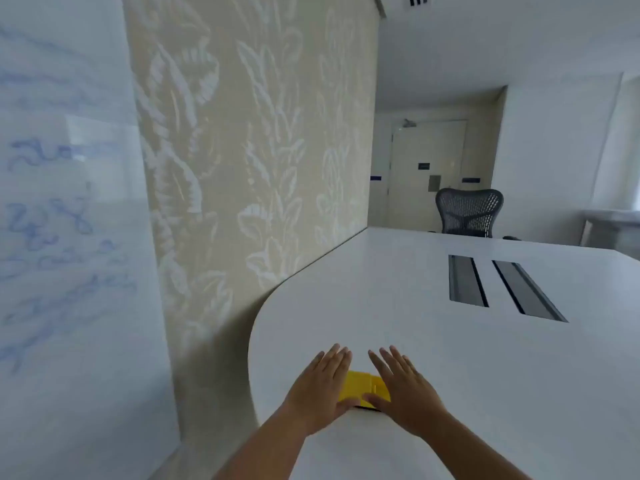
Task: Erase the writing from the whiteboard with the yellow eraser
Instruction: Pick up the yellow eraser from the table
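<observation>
Both hands, left hand (320, 386) and right hand (403, 389), lie flat, fingers spread, flanking the yellow eraser (363, 388) on the surface (450, 375); whiteboard (62, 220) far left.

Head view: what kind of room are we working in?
Most likely an office meeting room: a long white conference table with two cable hatches, a mesh office chair at its far end, and a wall whiteboard with blue writing.

Blurred, illegible writing (52, 237)

L hand (320, 389) flat, R hand (403, 393) flat, fingers spread, side by side
</observation>
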{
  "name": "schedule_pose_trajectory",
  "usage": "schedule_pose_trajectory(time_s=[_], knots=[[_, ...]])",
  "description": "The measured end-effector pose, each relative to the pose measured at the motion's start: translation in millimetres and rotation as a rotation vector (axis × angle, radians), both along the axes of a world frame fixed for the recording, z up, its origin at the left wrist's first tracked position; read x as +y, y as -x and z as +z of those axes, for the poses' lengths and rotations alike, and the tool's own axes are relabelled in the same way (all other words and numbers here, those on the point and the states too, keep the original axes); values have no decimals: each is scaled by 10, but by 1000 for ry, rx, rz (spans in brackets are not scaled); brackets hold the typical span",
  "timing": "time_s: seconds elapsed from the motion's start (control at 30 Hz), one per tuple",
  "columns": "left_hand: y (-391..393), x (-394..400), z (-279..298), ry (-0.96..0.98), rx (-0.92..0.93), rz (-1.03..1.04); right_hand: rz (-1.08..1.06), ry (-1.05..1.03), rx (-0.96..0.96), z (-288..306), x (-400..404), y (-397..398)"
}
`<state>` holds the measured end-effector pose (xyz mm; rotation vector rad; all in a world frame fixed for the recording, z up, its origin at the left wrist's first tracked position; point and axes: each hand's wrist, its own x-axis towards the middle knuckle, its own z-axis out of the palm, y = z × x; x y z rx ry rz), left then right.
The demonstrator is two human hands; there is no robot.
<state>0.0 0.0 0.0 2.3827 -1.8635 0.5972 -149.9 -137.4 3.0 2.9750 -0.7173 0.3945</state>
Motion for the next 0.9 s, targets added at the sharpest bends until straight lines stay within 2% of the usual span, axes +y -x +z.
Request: schedule_pose_trajectory(time_s=[0.03,0.17,0.23,0.3,0.43,0.57,0.7,0.9], knots=[[-16,-45,-43,61,-10,-35,66,-34,-28,-65,-35,19],[131,-209,-101,37,93,-117,90,-107,43,-133,-53,123],[188,-231,-95,-156,241,-101,79,-160,79,-98,-35,156],[185,-267,-100,-188,272,-93,76,-216,90,-81,-59,166],[133,-358,-143,-225,220,-8,99,-231,94,-99,-125,109],[5,-393,-114,-267,172,-21,89,-174,92,-66,-139,6],[-137,-347,-65,-249,215,21,77,-236,67,-47,-133,-76],[-234,-248,45,-177,179,21,103,-256,-41,41,23,-411]])
